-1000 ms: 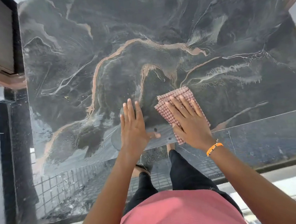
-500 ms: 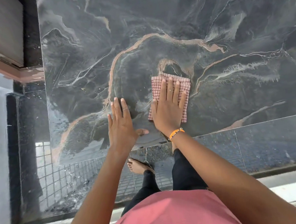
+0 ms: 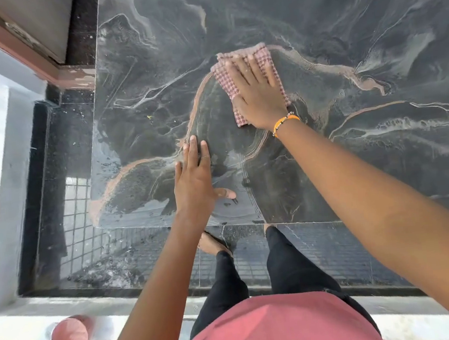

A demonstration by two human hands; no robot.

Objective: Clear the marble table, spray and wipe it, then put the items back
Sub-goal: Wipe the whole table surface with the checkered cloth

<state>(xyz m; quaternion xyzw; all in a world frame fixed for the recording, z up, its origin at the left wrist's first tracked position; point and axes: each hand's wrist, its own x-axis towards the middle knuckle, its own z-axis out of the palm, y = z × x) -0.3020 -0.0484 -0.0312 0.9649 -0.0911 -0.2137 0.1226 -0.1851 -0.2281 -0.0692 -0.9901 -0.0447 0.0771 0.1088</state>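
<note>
The dark marble table (image 3: pixel 342 35) with tan and white veins fills most of the head view, and its surface shows wet streaks. A folded pink checked cloth (image 3: pixel 264 56) lies flat on the marble near the middle. My right hand (image 3: pixel 258 95) presses down on the cloth with straight, spread fingers. My left hand (image 3: pixel 195 178) rests flat on the bare marble near the front edge, fingers straight and thumb out, a hand's length nearer me than the cloth.
The table's front edge (image 3: pixel 305 221) runs just above my legs and bare foot (image 3: pixel 211 243). A dark glossy floor (image 3: pixel 60 158) lies to the left. A reddish wooden frame (image 3: pixel 43 64) stands at the upper left. A round pink object (image 3: pixel 69 337) sits at the lower left.
My right hand has pushed the cloth away from the front edge, farther across the marble. My left hand stays flat in about the same spot. The camera has shifted.
</note>
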